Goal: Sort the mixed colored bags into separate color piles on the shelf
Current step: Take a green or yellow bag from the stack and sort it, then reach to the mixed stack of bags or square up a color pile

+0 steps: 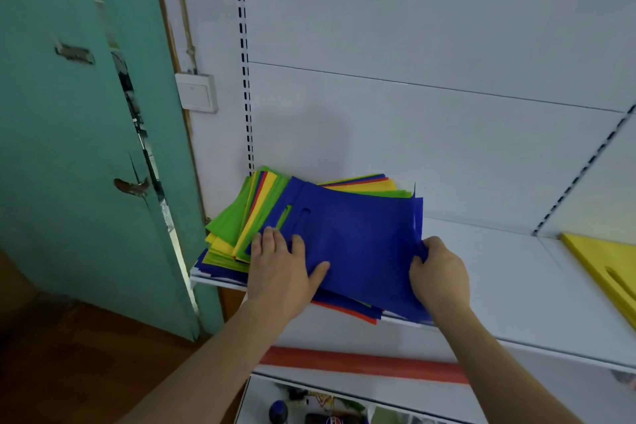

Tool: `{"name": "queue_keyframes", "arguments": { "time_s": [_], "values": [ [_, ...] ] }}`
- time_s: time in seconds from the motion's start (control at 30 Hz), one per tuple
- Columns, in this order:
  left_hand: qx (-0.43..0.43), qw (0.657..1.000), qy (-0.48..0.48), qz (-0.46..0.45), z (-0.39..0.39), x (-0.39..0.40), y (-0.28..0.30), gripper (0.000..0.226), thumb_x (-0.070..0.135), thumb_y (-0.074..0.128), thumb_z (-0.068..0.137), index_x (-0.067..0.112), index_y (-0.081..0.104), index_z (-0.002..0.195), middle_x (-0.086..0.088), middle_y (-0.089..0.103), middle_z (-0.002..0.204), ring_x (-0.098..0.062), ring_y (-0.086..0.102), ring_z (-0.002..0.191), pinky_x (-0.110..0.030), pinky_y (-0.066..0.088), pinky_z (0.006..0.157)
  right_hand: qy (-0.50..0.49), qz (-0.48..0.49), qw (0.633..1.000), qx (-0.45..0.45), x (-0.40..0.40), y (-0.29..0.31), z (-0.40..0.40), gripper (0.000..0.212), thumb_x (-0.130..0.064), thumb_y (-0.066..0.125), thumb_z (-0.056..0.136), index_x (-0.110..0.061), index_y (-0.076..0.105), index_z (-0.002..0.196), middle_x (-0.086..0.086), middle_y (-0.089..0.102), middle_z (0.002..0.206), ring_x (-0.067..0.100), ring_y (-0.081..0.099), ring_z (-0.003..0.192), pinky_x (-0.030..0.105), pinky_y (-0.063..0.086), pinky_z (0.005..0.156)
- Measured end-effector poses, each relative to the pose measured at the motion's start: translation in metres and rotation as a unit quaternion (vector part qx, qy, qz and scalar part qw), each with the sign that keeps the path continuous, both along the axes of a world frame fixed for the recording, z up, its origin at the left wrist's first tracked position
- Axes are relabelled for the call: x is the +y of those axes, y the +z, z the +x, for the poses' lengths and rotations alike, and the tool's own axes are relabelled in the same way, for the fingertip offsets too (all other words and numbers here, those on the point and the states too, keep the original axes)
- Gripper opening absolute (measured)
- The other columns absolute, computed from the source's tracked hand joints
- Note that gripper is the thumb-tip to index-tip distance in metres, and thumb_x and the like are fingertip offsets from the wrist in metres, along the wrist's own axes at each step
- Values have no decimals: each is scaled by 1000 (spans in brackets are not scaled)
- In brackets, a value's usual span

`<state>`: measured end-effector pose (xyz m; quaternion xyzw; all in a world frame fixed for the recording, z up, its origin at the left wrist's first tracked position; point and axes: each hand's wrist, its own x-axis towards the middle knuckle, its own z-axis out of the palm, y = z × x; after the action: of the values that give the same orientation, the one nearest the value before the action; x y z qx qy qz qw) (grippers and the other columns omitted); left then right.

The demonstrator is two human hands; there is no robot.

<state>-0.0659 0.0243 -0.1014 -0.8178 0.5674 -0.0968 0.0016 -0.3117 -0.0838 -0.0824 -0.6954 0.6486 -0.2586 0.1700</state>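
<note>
A mixed stack of flat bags (237, 227) in green, yellow, red and blue lies at the left end of the white shelf (509, 272). On top lies a blue bag (358, 237) with a cut-out handle. My left hand (282, 265) rests flat on the blue bag's near left part, fingers spread. My right hand (440, 272) pinches the blue bag's right edge, which curls up slightly. A yellow bag (605, 262) lies alone at the shelf's far right.
A teal door (86, 148) stands ajar to the left of the shelf unit. A light switch (197, 93) sits on the wall beside it. A lower shelf with an orange-red strip (361, 363) holds a few items. Bare shelf lies between the stack and the yellow bag.
</note>
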Motion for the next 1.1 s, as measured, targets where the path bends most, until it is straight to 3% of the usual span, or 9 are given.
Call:
{"name": "queue_keyframes", "arguments": {
  "time_s": [0.17, 0.27, 0.37, 0.47, 0.63, 0.73, 0.83, 0.9, 1.1],
  "values": [
    [38, 998, -30, -45, 5, 2, -2, 107, 87, -5, 90, 16, 32, 162, -21, 37, 164, -40, 20, 157, -55, 18, 127, -30, -63, 996, 49, 8, 6, 3, 20, -3, 45, 93, -12, 54, 108, 6, 63, 93, 34, 58, 76, 46, 54, 68],
    [32, 998, -24, -57, 11, 1, 3, 108, 86, -8, 91, 15, 33, 162, -20, 38, 164, -41, 23, 155, -53, 24, 125, -46, -75, 996, 9, 12, 7, -3, 28, -4, 47, 94, -12, 56, 119, 7, 65, 99, 34, 59, 82, 45, 52, 72],
    [9, 999, -16, -51, 15, 0, 7, 97, 81, 4, 96, 14, 40, 157, -21, 45, 157, -41, 33, 148, -53, 29, 120, -56, -84, 994, -45, 12, 8, -12, 28, -10, 55, 96, -14, 61, 123, 5, 62, 109, 28, 57, 89, 40, 48, 80],
    [16, 998, -17, -62, 17, -3, 11, 86, 76, 16, 99, 14, 45, 150, -19, 52, 149, -38, 42, 140, -51, 35, 115, -58, -98, 991, -65, 12, 8, -23, 13, -17, 59, 100, -15, 66, 110, 4, 58, 104, 18, 52, 80, 33, 38, 77],
    [115, 987, -33, -106, 22, -17, 26, 71, 66, 32, 103, 14, 42, 151, -11, 62, 137, -31, 55, 126, -46, 48, 102, -31, -144, 976, -159, 18, 23, -34, 10, -28, 55, 104, -36, 59, 100, -15, 65, 92, 9, 60, 82, 37, 45, 71],
    [320, 934, -40, -156, 29, -33, 41, 62, 55, 41, 108, 13, 40, 153, -10, 65, 134, -28, 65, 111, -44, 56, 91, -34, -168, 962, -213, 26, 37, -34, 11, -36, 55, 105, -45, 54, 99, -24, 66, 91, 2, 61, 80, 33, 45, 64],
    [548, 802, -36, -234, 33, -50, 58, 41, 30, 51, 110, 20, 50, 150, 0, 70, 121, -19, 68, 102, -37, 56, 83, -42, -198, 952, -231, 33, 49, -32, 14, -38, 57, 105, -47, 50, 98, -25, 64, 91, 1, 61, 80, 31, 42, 61],
    [579, 755, -44, -306, 36, -56, 64, 37, 18, 53, 109, 23, 57, 145, 6, 70, 115, -13, 68, 102, -34, 56, 82, -44, -214, 946, -241, 35, 52, -32, 12, -39, 58, 105, -44, 48, 100, -26, 63, 92, 1, 60, 81, 30, 41, 60],
    [549, 748, -85, -364, 41, -55, 53, 23, 15, 53, 109, 35, 64, 111, 19, 70, 108, 6, 65, 96, -16, 48, 75, -21, -148, 959, -240, 33, 23, -31, 9, -32, 50, 109, -34, 48, 118, -21, 64, 95, 4, 60, 84, 37, 44, 66]
  ]
}}
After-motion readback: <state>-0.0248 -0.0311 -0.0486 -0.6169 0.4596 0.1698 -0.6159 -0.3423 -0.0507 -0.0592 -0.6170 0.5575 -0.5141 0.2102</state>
